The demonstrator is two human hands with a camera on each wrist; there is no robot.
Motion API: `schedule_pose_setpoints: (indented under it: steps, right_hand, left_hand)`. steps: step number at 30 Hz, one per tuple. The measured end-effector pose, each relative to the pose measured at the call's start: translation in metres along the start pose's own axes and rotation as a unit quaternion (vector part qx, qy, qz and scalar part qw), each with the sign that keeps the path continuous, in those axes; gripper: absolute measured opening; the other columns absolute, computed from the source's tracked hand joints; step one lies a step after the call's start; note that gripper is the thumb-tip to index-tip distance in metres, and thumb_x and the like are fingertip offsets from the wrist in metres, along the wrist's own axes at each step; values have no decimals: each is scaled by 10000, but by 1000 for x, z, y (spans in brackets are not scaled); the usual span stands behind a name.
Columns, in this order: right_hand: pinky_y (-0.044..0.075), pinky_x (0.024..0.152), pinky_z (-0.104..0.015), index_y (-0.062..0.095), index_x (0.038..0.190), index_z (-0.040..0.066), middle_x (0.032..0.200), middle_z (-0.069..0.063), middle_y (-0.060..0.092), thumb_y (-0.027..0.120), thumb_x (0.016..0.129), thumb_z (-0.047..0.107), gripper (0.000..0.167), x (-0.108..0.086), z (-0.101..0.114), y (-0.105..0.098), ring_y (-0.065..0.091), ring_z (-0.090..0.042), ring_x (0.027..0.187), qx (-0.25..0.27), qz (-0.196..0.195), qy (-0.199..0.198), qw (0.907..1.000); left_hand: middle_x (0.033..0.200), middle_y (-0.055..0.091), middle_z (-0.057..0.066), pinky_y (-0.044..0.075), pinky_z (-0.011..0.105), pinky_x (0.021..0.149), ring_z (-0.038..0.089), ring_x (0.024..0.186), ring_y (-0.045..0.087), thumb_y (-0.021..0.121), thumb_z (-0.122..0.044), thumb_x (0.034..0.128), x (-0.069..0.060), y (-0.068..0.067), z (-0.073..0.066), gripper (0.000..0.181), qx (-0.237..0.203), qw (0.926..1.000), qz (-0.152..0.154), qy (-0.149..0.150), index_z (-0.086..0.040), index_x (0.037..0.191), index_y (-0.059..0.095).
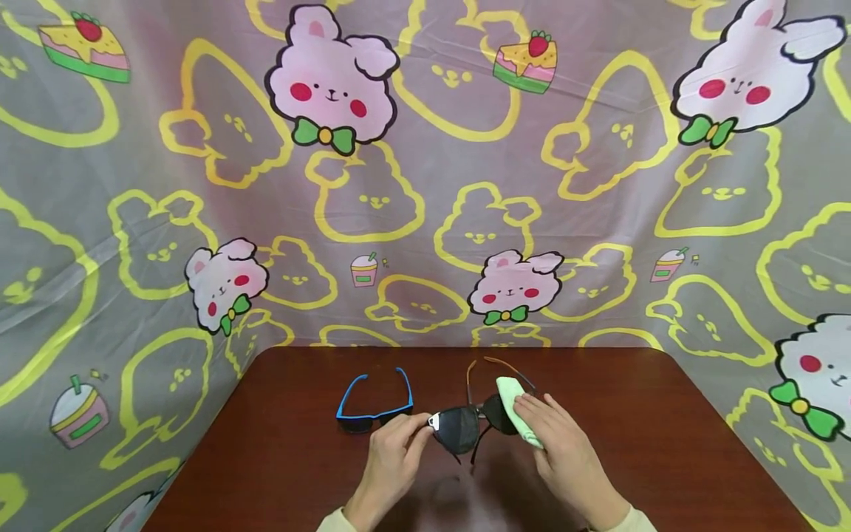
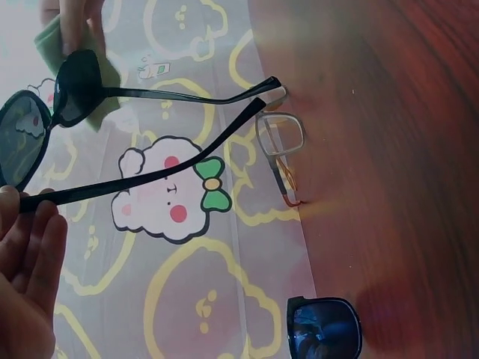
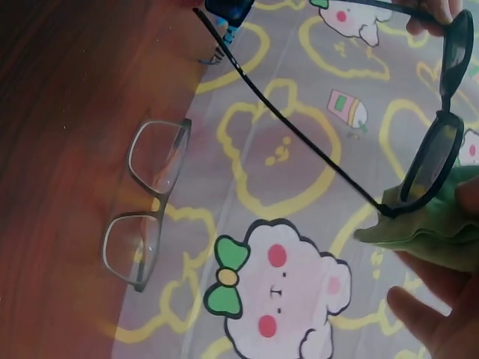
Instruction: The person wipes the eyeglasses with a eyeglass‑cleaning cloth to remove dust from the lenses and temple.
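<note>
L hand pinches sunglasses by one corner, above bench; R hand has cloth pinched on R-side lens. Prob. best: light, even rubs, L grip steady.

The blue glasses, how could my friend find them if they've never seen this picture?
Start with the brown table, then find the person's left hand. Just beyond it, on the left half of the table, are the blue glasses. Their bright blue frame sets them apart from the black sunglasses in that hand and the grey-framed clear glasses.
</note>
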State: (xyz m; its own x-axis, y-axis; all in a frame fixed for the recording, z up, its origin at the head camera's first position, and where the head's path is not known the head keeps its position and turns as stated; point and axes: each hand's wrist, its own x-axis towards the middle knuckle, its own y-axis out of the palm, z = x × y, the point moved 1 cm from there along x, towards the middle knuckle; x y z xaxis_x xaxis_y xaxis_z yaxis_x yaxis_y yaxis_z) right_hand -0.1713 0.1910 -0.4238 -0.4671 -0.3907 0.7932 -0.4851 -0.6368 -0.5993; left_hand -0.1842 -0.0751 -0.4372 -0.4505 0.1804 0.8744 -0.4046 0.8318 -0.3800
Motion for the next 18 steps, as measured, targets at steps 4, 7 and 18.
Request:
schedule_pose_setpoints:
  steps: [4, 7, 18]
  right_hand:
    - [337, 1000, -200, 628, 1197, 14, 1169, -102, 625, 575, 708, -116, 508, -4, -3, -2, 591, -282, 1051, -15, -72, 687, 9976]
    - [415, 833, -136, 644, 1184, 34, 1107, -29, 612, 638, 745, -117, 464, -4, -5, 0, 609, -202, 956, 197, -268, 1117, 9932]
    - [407, 650, -143, 682, 1124, 83, 951, 47, 662, 641, 845, -60, 316, 0, -7, 1, 539, -43, 773, 1211, -673, 2444, 9597]
  left_hand:
    - [758, 641, -39, 377, 137, 542, 42, 610, 499, 716, -86, 800, 0, 0, -1, 121, -75, 10000, 17, 52, -47, 913, 702]
    - [774, 656, -34, 379, 130, 548, 43, 621, 509, 695, -126, 841, 1, 0, -1, 117, -117, 9998, 27, 134, -45, 926, 699]
    - [825, 676, -18, 447, 183, 618, 85, 692, 589, 596, -188, 933, 6, -1, -3, 148, -336, 9978, -96, 555, -76, 970, 685]
